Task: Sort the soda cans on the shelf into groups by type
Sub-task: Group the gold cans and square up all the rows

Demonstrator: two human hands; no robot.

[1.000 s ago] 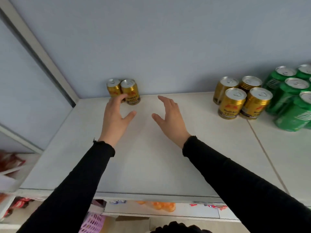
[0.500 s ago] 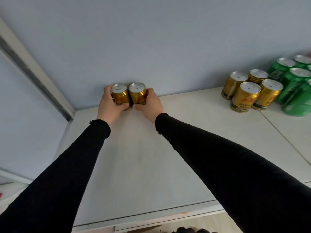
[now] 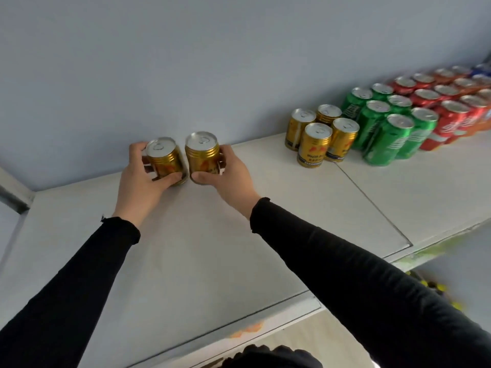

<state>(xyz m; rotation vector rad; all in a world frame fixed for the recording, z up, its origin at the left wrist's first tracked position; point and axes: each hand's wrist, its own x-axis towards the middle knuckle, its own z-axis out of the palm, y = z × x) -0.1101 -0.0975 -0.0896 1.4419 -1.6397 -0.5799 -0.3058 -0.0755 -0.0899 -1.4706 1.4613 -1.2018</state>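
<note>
Gripping: your left hand (image 3: 143, 179) and right hand (image 3: 228, 173) each clasped one upright gold can (image 3: 202, 155).
Heading: gold group (image 3: 318, 134) stood far right, nearer your right hand.

At three o'clock the blue cans (image 3: 482, 71) are cut by the frame's edge; the orange cans (image 3: 463, 87) beside them blur, labels unreadable; left hand (image 3: 140, 179) fingers hide behind its gold can (image 3: 164, 160)

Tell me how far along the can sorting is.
Done: four gold cans, the green cans and the red cans stand grouped along the shelf. In hand: the left hand and right hand each grip a stray gold can. Left: setting both beside the gold group.
</note>
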